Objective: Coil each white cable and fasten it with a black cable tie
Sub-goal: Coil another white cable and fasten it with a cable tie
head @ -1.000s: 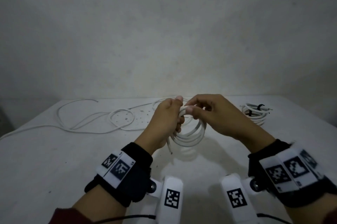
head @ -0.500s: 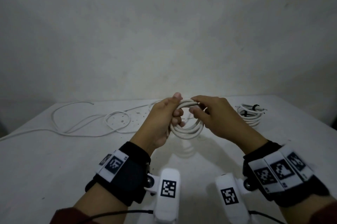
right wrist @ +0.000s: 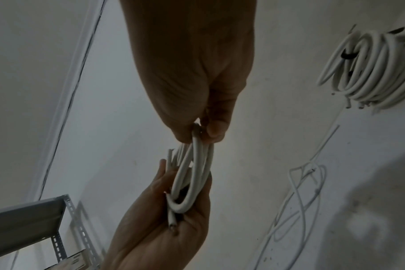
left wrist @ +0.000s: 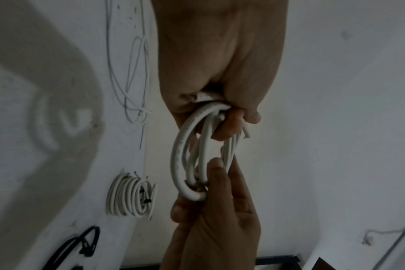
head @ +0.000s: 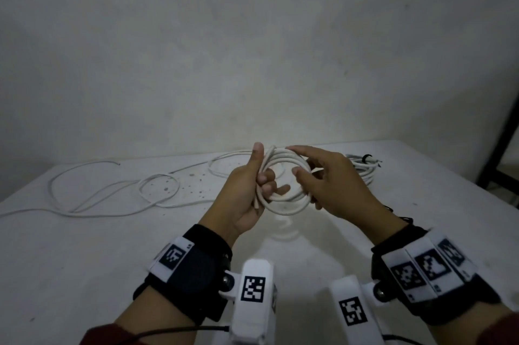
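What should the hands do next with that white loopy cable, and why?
Probably the right hand should let go and fetch a black cable tie from the table. The coil looks fully wound, the left hand already grips it, and no tie binds it.

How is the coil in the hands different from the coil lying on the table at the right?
The held coil has no tie, while the tabled coil carries a black cable tie. The held coil is off the table, gripped by the left hand and right hand; the tabled coil lies untouched. Both are white cable.
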